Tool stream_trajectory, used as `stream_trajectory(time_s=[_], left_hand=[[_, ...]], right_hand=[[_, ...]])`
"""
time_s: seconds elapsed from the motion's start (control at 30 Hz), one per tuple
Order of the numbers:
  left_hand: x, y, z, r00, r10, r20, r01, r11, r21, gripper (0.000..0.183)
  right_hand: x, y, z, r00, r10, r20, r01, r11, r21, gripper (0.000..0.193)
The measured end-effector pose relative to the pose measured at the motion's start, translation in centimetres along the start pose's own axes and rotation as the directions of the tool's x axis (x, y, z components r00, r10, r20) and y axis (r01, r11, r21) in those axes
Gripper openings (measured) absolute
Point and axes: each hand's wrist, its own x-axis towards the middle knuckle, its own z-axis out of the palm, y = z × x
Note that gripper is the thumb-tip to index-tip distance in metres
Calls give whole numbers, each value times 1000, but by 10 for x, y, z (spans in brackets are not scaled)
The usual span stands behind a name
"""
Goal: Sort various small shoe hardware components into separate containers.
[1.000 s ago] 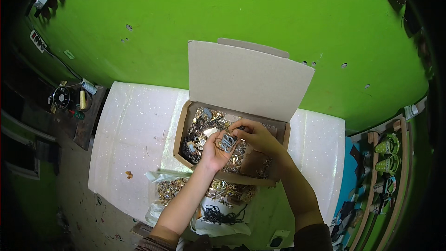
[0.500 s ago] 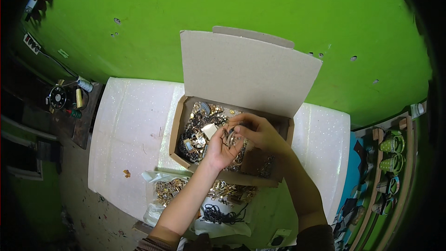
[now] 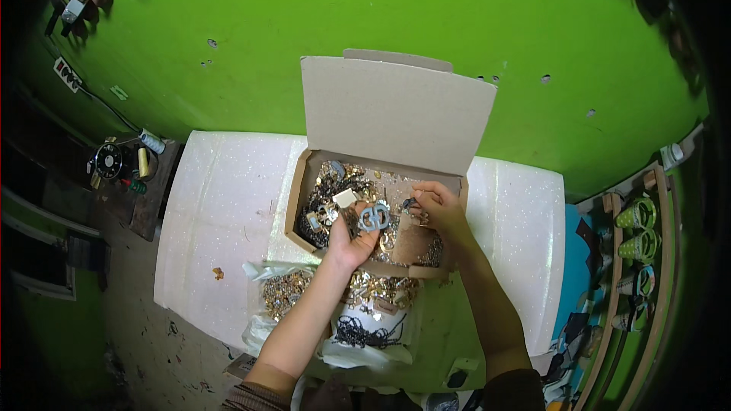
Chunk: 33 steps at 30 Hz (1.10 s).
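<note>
Close by, black bead strings (image 3: pixel 369 332) lie near gold trinkets (image 3: pixel 381 288). Farther up, the hands are apart over the cardboard box (image 3: pixel 296 194). The left hand (image 3: pixel 355 240) is palm up, a pale blue buckle (image 3: pixel 375 218) on its fingers; keeping it level should stop slips. The right hand (image 3: pixel 439 210) pinches a little dark piece (image 3: pixel 410 203).

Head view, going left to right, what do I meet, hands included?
Power strip → yellow spool → leaf → left hand → right hand → green sandals.
</note>
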Motion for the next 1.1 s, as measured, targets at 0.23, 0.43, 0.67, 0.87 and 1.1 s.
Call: stream_trajectory(time_s=[0.23, 0.43, 0.67, 0.87, 1.1], left_hand=[[-9, 14, 5, 997, 44, -70, -37, 994, 99, 24], [-8, 39, -4, 997, 82, -2, -81, 991, 107, 23], [-6, 41, -4, 987, 103, -120, -94, 993, 73, 24], [2, 43, -6, 999, 51, -17, -49, 995, 92, 26], [4, 38, -3, 999, 34, 4, -34, 997, 69, 29]], right_hand=[[-6, 18, -4, 922, -385, 30, 242, 516, -822, 28], [6, 33, 15, 914, -91, 395, 391, 453, -801, 24], [29, 85, 21, 905, -24, 424, 424, 119, -898, 50], [29, 79, 19, 852, -73, 519, 520, 0, -854, 23], [42, 57, 11, 789, -487, 375, 490, 130, -862, 18]])
